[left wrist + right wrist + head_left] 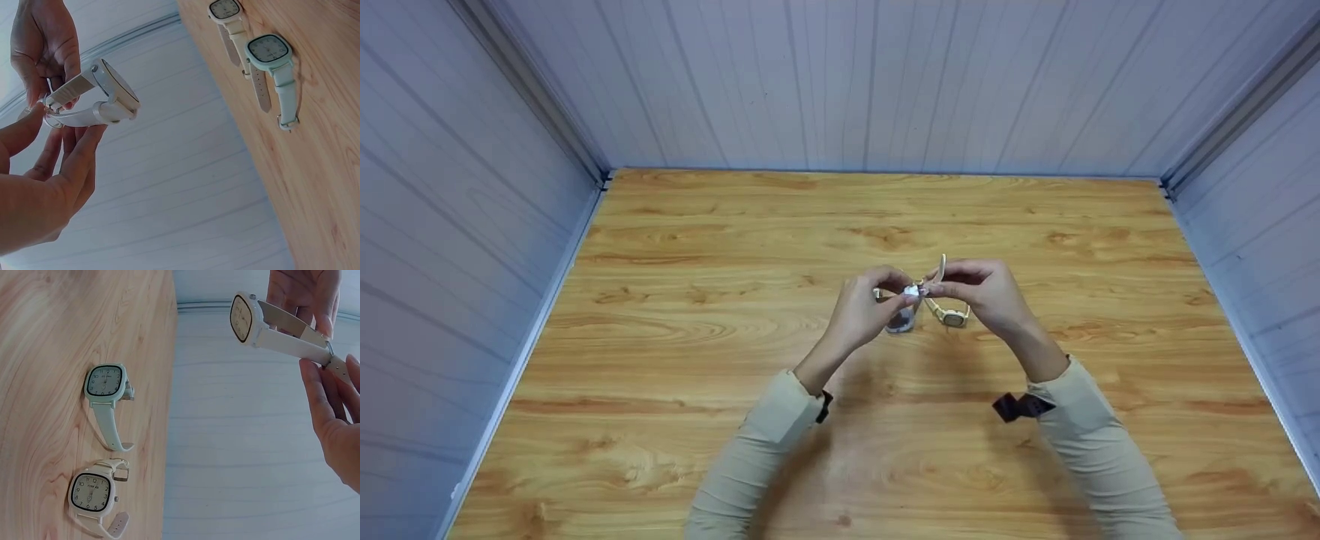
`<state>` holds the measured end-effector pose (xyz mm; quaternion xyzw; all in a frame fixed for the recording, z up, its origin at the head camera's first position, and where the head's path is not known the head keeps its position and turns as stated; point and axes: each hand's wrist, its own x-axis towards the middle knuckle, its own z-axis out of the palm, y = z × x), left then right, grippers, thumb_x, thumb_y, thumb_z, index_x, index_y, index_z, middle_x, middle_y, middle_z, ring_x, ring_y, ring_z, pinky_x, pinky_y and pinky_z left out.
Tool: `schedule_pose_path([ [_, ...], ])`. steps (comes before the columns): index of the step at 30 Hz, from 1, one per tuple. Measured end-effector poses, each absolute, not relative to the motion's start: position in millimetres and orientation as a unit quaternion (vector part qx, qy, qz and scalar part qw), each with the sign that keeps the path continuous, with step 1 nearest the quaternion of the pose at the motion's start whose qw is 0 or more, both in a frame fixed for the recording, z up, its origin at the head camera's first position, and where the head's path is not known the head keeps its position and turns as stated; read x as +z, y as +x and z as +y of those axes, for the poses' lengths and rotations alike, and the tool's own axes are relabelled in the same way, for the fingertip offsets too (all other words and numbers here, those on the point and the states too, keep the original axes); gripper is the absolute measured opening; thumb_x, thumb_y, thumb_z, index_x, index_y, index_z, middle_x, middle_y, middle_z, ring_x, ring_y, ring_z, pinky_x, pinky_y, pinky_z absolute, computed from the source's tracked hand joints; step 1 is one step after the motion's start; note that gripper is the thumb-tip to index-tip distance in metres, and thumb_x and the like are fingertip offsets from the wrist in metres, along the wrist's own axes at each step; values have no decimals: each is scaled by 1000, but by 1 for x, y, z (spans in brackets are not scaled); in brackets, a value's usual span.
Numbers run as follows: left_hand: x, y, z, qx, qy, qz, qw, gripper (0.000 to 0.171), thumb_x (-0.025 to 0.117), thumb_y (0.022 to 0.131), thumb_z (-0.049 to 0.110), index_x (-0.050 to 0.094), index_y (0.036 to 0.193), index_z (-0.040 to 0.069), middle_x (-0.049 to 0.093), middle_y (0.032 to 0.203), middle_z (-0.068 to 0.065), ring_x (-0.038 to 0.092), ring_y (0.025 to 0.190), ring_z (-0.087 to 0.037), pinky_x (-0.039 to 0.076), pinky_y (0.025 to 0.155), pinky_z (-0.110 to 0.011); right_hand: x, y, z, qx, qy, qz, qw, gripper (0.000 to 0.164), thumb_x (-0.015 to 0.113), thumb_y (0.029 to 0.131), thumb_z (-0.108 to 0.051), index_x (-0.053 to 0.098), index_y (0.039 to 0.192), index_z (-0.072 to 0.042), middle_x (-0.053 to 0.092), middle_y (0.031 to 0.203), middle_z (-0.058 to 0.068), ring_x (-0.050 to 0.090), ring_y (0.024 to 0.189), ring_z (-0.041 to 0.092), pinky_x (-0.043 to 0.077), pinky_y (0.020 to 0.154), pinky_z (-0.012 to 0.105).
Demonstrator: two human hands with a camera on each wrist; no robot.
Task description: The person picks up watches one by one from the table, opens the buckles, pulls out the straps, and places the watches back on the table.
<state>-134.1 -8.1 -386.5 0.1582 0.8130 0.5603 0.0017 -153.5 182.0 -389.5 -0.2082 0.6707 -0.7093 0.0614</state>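
Both hands hold a white wristwatch [84,117] up over the table, its strap bent into a closed loop. My left hand [864,304] pinches the strap at the metal buckle. Opposite it, my right hand [986,294] grips the strap's free end [339,369], which reaches past the buckle. The watch's square case [242,319] hangs at the loop's other end, free of the fingers. Below the hands, a mint-green wristwatch [105,381] and a cream wristwatch [90,493] lie face up on the table. Fingers hide part of the buckle.
The wood-grain table [720,255] has pale panel walls at the back [840,82] and on both sides. A dark wrist mount [1024,406] sticks out from the right sleeve, and another [824,407] sits at the left cuff.
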Motion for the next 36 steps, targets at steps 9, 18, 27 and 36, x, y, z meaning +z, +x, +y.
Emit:
schedule_pose_path([
  [9,-390,-134,-7,552,172,816,-24,3,66,81,-1,65,84,1,65,84,-7,60,81,-15,50,67,-19,-390,-154,181,-710,-203,671,71,22,67,79,5,61,95,19,66,89,17,64,82,27,52,76,40],
  [18,-392,-132,-6,564,180,805,-26,5,65,81,-3,63,82,1,62,89,-9,60,83,-17,50,70,-18,-390,-152,181,-710,-179,675,92,21,68,80,0,64,95,14,66,88,18,65,80,28,51,77,42],
  [27,-391,-131,-3,543,197,816,-23,5,66,82,-1,63,86,-2,60,91,-10,59,86,-18,49,75,-16,-390,-152,178,-714,-188,670,73,27,68,78,4,58,95,24,67,84,16,65,78,24,52,74,39],
  [36,-390,-132,-3,553,194,810,-5,5,65,82,-3,62,85,-2,59,91,-10,58,86,-17,49,75,-17,-392,-153,178,-731,-188,651,76,29,65,78,9,52,95,29,67,85,13,65,79,23,52,75,38],
])
